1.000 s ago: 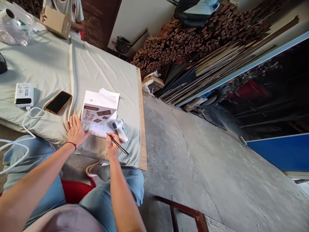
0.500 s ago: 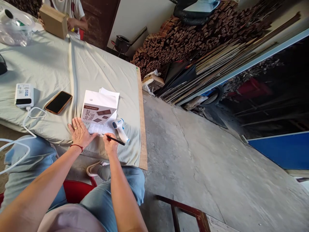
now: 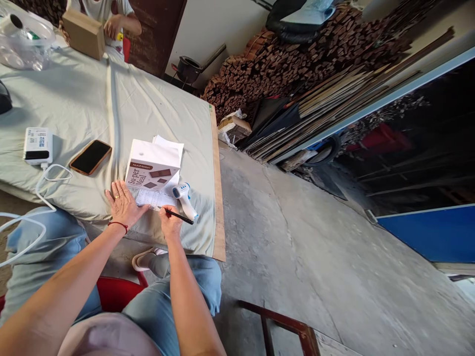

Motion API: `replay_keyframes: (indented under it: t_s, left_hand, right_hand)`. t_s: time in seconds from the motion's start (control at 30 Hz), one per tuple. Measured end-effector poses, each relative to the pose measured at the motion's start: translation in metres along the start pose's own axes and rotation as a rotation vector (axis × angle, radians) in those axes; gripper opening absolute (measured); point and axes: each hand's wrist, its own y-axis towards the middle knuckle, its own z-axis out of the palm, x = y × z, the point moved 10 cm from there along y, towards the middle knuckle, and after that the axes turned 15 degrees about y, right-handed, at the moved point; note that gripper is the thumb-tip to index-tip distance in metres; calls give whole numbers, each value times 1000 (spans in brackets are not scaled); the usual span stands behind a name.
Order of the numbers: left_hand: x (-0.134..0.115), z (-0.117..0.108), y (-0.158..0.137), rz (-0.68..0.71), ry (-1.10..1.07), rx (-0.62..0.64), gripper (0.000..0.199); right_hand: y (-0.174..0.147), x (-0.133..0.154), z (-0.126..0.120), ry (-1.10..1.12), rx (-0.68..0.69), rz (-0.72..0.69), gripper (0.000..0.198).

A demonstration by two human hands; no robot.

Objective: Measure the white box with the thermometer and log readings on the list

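Note:
My right hand [image 3: 170,222] is closed around a black pen [image 3: 181,216], its tip end by the lower edge of a paper sheet [image 3: 158,199] with printed or written lines. My left hand [image 3: 123,203] lies flat with fingers spread, its thumb at the sheet's left edge. Just beyond both hands stands a white and brown "Su-per Meal" box [image 3: 154,165], covering part of the papers. More white papers [image 3: 171,144] stick out behind it. A white and blue infrared thermometer [image 3: 185,200] lies right of the sheet, close to the pen.
On the cloth-covered table [image 3: 148,113] lie a phone [image 3: 91,157] and a white device [image 3: 38,146] with a white cable [image 3: 40,198]. Across the table, a person's hand [image 3: 113,27] is near a cardboard box [image 3: 83,37]. A clear plastic tub [image 3: 24,44] stands far left.
My right hand and the pen have shifted very slightly right along the sheet. My left hand stays put. Across the table, the other person's hand has lifted beside the cardboard box.

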Motion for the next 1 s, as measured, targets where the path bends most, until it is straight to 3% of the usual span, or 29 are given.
replay_keyframes:
  t_s: [1.0]
  left_hand:
    - [0,-2,1,4,-18,-6,114]
  right_hand:
    - [0,1,-2,-30,-28,-24,24]
